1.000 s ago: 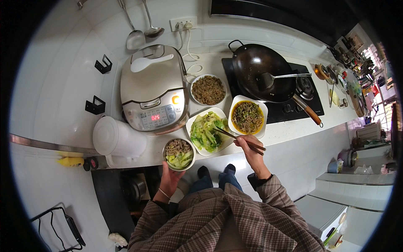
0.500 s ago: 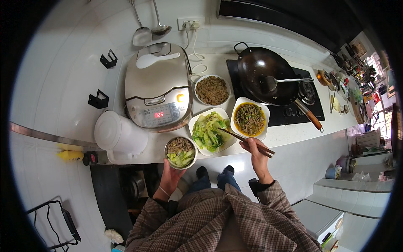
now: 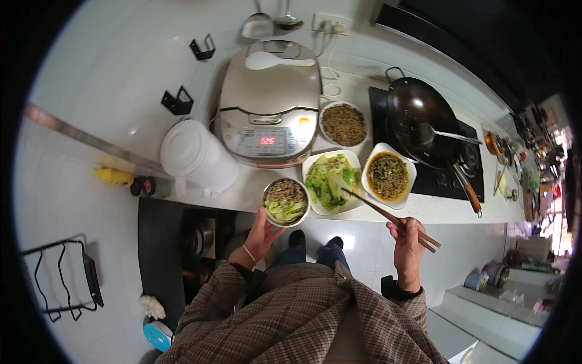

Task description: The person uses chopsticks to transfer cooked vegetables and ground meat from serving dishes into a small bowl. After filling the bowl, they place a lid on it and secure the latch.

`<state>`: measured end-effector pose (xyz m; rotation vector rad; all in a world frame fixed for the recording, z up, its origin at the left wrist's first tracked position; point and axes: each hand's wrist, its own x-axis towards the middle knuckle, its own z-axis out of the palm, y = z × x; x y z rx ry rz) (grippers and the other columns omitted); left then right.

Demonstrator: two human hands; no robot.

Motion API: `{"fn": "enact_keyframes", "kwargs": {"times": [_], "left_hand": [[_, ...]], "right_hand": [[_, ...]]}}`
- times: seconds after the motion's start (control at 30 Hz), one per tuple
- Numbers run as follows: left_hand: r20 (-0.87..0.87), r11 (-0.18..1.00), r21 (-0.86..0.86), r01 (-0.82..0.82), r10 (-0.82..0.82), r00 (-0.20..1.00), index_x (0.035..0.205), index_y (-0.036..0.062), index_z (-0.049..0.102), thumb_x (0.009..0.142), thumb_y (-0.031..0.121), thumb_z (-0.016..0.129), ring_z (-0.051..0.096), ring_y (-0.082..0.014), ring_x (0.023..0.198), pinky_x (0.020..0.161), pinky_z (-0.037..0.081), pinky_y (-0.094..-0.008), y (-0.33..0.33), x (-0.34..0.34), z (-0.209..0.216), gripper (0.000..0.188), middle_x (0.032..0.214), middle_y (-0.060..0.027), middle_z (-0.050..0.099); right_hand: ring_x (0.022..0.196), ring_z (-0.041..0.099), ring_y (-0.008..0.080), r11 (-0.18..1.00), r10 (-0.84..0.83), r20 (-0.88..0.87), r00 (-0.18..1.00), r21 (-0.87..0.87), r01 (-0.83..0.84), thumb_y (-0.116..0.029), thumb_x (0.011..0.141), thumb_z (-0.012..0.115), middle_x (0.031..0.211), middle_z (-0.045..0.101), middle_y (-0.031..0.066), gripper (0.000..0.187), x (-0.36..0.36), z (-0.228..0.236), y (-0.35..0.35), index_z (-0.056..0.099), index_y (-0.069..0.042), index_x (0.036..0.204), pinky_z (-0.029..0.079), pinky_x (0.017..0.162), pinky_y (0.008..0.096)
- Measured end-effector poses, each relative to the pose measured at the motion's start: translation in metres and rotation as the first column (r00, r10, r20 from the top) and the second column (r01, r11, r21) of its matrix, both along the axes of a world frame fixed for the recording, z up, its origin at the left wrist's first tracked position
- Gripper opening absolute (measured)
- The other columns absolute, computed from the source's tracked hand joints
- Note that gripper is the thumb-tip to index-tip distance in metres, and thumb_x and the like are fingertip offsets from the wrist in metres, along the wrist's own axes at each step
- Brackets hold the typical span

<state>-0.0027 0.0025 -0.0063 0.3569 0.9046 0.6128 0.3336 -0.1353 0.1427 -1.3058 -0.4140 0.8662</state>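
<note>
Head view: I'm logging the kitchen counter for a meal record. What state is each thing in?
Rice cooker: lid closed, display lit.
Wok: on the cooktop, spatula resting inside.
Small bowl: filled with food, held by the left hand.
Chopsticks: held by the right hand, tips over the plate of greens.
White jug: lid on.

Single head view, looking steeply down over counter [image 3: 254, 188].
</note>
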Motion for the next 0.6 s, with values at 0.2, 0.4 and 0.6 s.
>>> {"fn": "enact_keyframes", "kwargs": {"times": [0.2,0.4,0.6], "left_hand": [[0.020,0.999,0.033,0.007,-0.007,1.000,0.154,0.0209,0.031,0.106,0.059,0.041,0.052,-0.0211,0.134,0.109,0.046,-0.0446,-0.001,-0.002,-0.007,0.062,0.150,-0.0040,0.049],[0.006,1.000,0.019,0.013,-0.013,1.000,0.155,0.0201,0.031,0.106,0.059,0.041,0.053,-0.0207,0.133,0.107,0.048,-0.0413,-0.001,-0.002,-0.005,0.063,0.149,-0.0036,0.049],[-0.063,1.000,0.016,-0.009,0.010,0.998,0.152,0.0156,0.038,0.105,0.061,0.039,0.055,-0.0214,0.130,0.107,0.048,-0.0404,-0.001,0.003,0.009,0.066,0.145,-0.0065,0.054]], "right_hand": [[0.090,0.075,0.0314,0.907,0.414,-0.015,0.910,-0.077,-0.414,-0.022,0.107,0.054,0.101,0.071,0.0216,0.033,-0.028,-0.007,0.035,0.063,0.010,0.106,0.063,0.082,0.0363],[0.091,0.075,0.0289,0.741,0.656,-0.028,0.755,-0.168,-0.650,-0.016,0.106,0.057,0.100,0.072,0.0211,0.028,-0.043,-0.014,0.080,0.067,0.010,0.108,0.064,0.084,0.0355],[0.080,0.069,0.0195,0.711,0.697,0.382,0.607,-0.258,-0.654,-0.008,0.093,0.073,0.092,0.073,0.0133,0.012,-0.036,0.018,0.083,0.077,0.003,0.093,0.057,0.073,0.0309]]}}
